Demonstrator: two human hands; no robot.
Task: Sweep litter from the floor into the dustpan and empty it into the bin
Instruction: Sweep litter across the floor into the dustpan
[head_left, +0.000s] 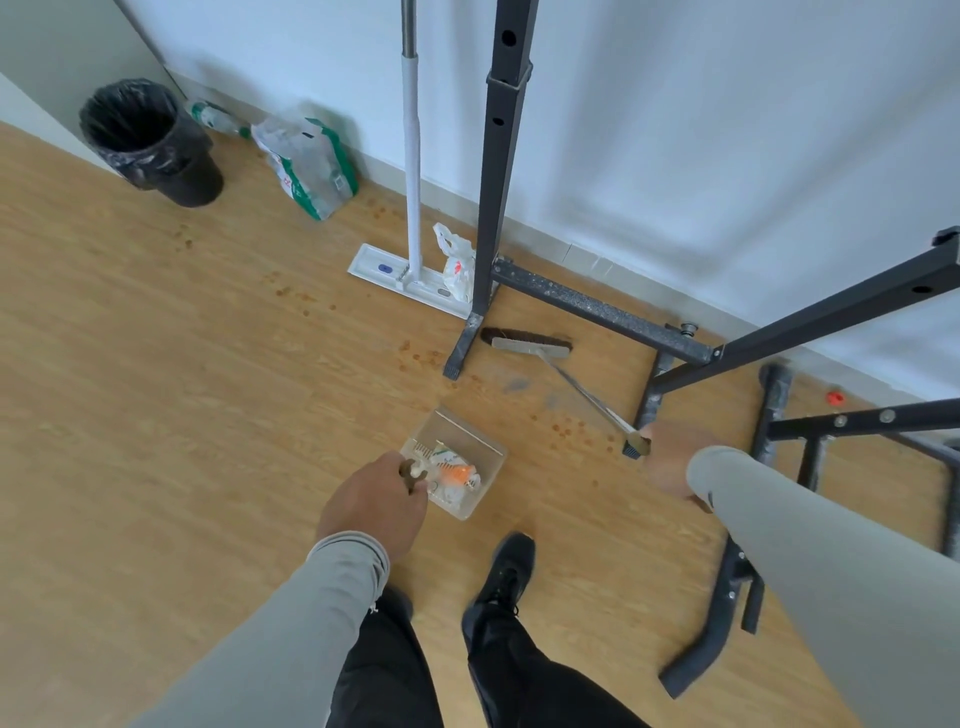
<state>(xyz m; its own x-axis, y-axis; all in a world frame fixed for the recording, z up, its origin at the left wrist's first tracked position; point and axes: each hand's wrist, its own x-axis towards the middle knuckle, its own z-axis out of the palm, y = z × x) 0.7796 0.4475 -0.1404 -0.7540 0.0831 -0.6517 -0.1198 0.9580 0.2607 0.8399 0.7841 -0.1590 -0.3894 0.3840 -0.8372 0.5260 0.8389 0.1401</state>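
Right hand (670, 460): motion-blurred; finger positions unreadable, grip on the broom (530, 347) handle probably closed.
Dustpan (457, 462) handle: mostly hidden inside the left hand (371, 506).
Litter (452, 475) just beyond the left hand: items too small to identify.
Mop (413, 197) pole and black metal frame (501, 171): tops cut off by upper edge.

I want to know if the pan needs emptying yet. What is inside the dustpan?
The clear dustpan holds crumpled litter, white and orange pieces, bunched at the handle end. The left hand covers the handle and hides anything right under it.
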